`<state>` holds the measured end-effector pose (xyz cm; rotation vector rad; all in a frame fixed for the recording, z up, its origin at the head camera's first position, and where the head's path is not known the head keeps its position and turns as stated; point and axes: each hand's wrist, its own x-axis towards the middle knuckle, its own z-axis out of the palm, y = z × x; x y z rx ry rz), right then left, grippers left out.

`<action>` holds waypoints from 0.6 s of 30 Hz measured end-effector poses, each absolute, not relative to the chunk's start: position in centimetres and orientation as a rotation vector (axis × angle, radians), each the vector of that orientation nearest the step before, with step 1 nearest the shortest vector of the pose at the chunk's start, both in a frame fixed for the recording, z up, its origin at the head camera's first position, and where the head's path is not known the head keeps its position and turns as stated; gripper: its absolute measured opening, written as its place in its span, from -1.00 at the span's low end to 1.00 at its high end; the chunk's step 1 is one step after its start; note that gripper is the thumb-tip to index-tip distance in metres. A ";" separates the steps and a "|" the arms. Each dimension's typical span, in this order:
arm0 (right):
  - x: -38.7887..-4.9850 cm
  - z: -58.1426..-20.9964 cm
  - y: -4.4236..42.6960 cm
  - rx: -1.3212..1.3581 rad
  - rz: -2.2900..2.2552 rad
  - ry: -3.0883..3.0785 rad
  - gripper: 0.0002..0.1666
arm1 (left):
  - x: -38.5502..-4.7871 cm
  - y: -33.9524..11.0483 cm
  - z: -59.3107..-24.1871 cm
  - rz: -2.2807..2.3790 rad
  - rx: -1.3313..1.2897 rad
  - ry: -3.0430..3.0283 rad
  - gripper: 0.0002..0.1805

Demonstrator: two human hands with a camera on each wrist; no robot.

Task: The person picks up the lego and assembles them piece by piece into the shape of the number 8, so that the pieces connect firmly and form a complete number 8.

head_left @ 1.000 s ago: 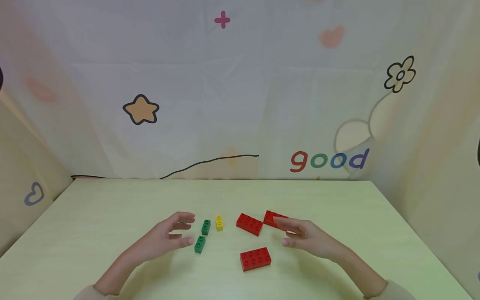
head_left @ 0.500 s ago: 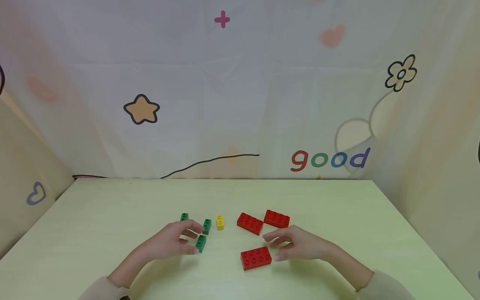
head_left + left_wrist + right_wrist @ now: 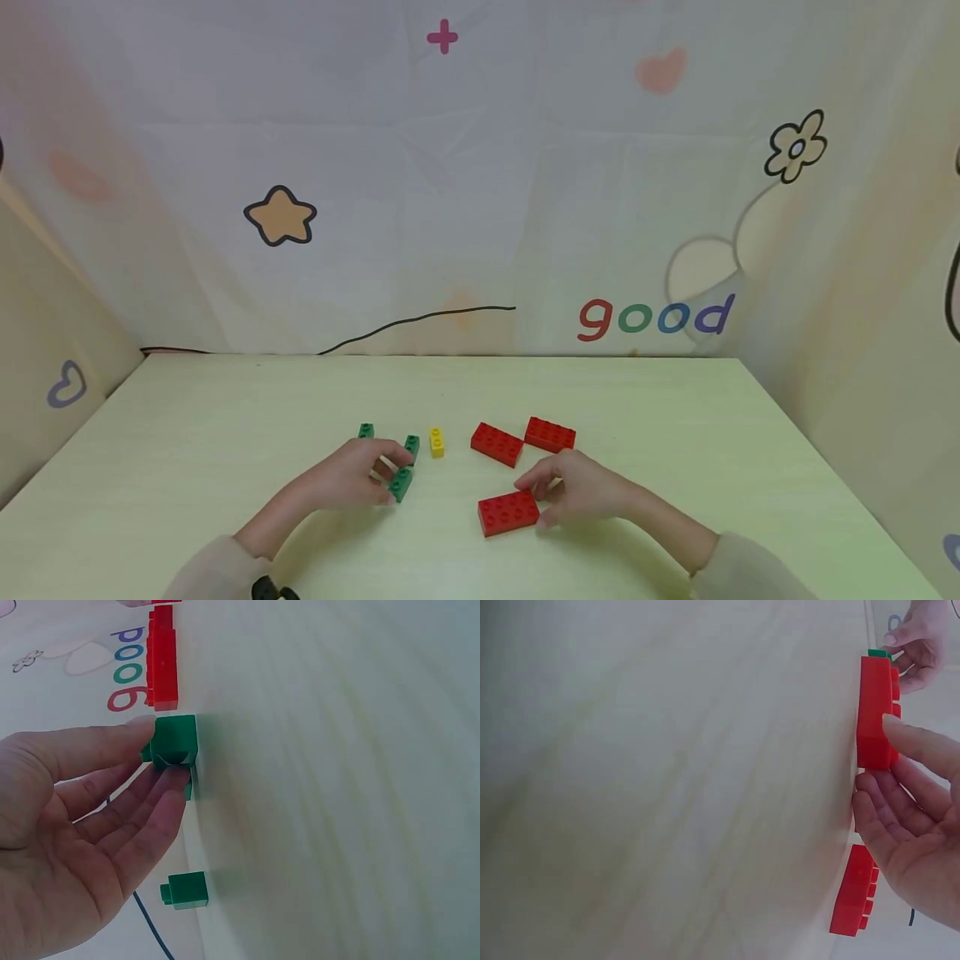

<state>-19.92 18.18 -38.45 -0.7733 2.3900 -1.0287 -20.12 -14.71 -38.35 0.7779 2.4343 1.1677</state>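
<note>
My left hand (image 3: pixel 347 482) is at the nearest green toy brick (image 3: pixel 401 484), thumb on its near side and fingers round its far side. In the left wrist view the thumb and fingertips meet this green brick (image 3: pixel 177 739). A second green brick (image 3: pixel 412 447) stands just behind it, partly covered by my fingers. On the right, my right hand (image 3: pixel 587 492) holds the right end of the nearest red brick (image 3: pixel 507 513) between thumb and fingers. The right wrist view has the thumb on this red brick (image 3: pixel 874 712), with the fingers curled at its end.
Behind my right hand lie two more red bricks, one at the left (image 3: pixel 497 444) and one at the right (image 3: pixel 551 434). A yellow brick (image 3: pixel 437 442) is near the middle. Another green brick (image 3: pixel 366 430) sits behind my left hand. A printed cloth (image 3: pixel 480 208) hangs behind the table (image 3: pixel 247 400).
Both hands have come inward and down to the table. The left hand has closed in on the nearest green brick, the right hand on the nearest red one. The bricks lie where they were.
</note>
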 end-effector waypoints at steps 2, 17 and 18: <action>-20.0 -38.5 18.0 -0.767 -1.026 2.401 -0.54 | -20.1 -14.7 -38.3 1.149 0.789 2.451 -0.55; -20.0 -38.9 16.6 -0.826 -1.014 2.529 -0.58 | -20.2 -14.3 -38.3 1.019 0.784 2.563 -0.61; -20.1 -38.9 16.4 -0.832 -1.017 2.539 -0.58 | -20.2 -14.2 -38.3 1.015 0.785 2.568 -0.62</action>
